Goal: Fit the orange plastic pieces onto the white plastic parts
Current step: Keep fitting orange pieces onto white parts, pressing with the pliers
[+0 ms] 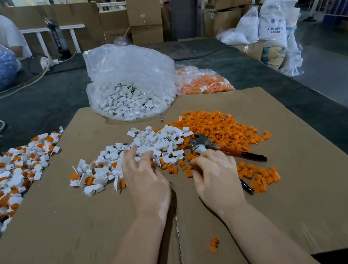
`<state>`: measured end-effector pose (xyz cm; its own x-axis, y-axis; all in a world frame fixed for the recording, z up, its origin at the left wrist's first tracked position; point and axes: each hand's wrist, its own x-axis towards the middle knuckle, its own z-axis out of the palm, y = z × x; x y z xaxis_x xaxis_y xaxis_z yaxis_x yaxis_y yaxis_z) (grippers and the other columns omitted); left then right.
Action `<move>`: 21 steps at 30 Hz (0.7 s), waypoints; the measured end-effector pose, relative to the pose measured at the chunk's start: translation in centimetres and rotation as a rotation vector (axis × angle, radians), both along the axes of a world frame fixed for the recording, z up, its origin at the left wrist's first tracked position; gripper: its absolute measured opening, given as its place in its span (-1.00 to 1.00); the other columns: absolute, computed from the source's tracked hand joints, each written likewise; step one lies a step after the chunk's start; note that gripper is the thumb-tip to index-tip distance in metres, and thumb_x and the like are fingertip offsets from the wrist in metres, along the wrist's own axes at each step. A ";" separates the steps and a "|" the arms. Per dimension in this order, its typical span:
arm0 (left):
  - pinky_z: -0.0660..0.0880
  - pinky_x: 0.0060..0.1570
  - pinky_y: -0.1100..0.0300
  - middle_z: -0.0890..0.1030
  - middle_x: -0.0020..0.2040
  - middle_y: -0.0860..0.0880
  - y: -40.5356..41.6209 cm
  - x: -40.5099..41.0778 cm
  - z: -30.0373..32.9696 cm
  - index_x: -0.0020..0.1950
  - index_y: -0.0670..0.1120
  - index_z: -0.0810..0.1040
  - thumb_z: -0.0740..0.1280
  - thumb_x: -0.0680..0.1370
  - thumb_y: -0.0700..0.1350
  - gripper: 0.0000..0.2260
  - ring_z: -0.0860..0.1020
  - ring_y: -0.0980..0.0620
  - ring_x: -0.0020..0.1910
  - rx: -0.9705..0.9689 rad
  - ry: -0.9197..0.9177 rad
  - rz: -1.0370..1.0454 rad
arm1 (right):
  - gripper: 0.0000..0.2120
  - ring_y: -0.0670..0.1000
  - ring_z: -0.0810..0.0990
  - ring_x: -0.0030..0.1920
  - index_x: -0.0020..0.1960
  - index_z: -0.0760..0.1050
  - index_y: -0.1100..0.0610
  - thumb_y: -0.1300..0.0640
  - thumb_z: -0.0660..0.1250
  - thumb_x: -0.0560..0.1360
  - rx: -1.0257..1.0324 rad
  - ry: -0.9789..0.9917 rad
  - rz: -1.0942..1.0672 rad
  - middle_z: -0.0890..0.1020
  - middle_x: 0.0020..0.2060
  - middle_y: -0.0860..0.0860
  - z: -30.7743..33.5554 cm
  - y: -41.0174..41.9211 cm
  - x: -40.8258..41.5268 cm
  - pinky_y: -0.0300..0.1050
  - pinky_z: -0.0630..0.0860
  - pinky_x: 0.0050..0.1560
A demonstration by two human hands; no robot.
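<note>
White plastic parts [147, 143] lie heaped under the spread, relaxed fingers of the left hand [145, 178]. Orange pieces [216, 124] lie scattered just beyond the right hand [216, 174], whose curled fingers pinch something orange, mostly hidden. Pliers [229, 147] lie just beyond it.

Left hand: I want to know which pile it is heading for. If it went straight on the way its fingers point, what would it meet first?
The left hand points away from the person, its fingertips already at the loose white parts. Farther along that line, probably the open bag of white parts.
</note>
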<state>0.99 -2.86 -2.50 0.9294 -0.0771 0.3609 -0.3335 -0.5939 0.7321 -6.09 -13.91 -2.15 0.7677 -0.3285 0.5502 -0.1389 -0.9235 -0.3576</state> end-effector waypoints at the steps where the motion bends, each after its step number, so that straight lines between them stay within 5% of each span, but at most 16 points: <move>1: 0.10 0.33 0.22 0.38 0.34 -0.08 0.1 -0.1 0.0 0.23 -0.14 0.52 0.26 0.52 -0.31 -0.70 0.12 0.09 0.34 0.030 -0.049 -0.013 | -0.89 0.11 0.56 -0.14 -0.13 0.63 0.16 0.23 0.48 0.33 -0.014 0.005 -0.013 0.60 -0.20 0.05 0.0 0.0 0.0 0.06 0.45 -0.11; 3: 0.19 0.25 0.14 0.48 0.20 -0.01 0.0 -0.2 -0.1 0.21 -0.07 0.55 0.27 0.52 -0.26 -0.71 0.20 0.06 0.20 0.140 -0.108 -0.060 | -0.87 0.11 0.56 -0.15 -0.16 0.63 0.15 0.17 0.51 0.31 -0.041 0.022 -0.038 0.60 -0.22 0.05 0.0 0.1 0.0 0.05 0.44 -0.11; 7: 0.12 0.13 0.13 0.43 0.29 0.10 -0.5 -0.3 -0.4 0.34 0.06 0.43 0.21 0.58 -0.05 -0.68 0.20 0.04 0.24 0.360 -0.107 -0.130 | -0.87 0.11 0.56 -0.15 -0.19 0.64 0.15 0.12 0.51 0.32 -0.067 0.045 -0.058 0.59 -0.23 0.05 -0.1 0.2 0.0 0.04 0.42 -0.11; 14: 0.10 -0.04 0.19 0.51 0.11 0.09 -0.5 -0.2 -0.5 0.18 0.07 0.54 0.21 0.57 0.02 -0.78 0.31 0.05 0.14 0.347 -0.113 -0.121 | -0.86 0.10 0.54 -0.11 -0.19 0.60 0.15 0.10 0.49 0.35 -0.065 0.071 -0.068 0.59 -0.19 0.05 -0.3 0.1 0.3 0.02 0.38 -0.07; 21: 0.19 0.13 0.09 0.35 0.29 0.07 -0.8 -0.2 -0.6 0.36 0.10 0.37 0.10 0.61 0.07 -0.67 0.22 0.01 0.23 0.447 -0.072 -0.158 | -0.85 0.10 0.52 -0.04 -0.13 0.56 0.16 0.11 0.46 0.39 -0.018 0.066 -0.033 0.60 -0.10 0.06 -0.3 -0.1 0.3 0.02 0.36 0.01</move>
<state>0.80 -3.67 -3.12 0.8676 -0.3780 0.3230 -0.4857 -0.7834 0.3878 -5.80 -14.00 -2.40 0.7914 -0.3449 0.5047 -0.1924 -0.9242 -0.3298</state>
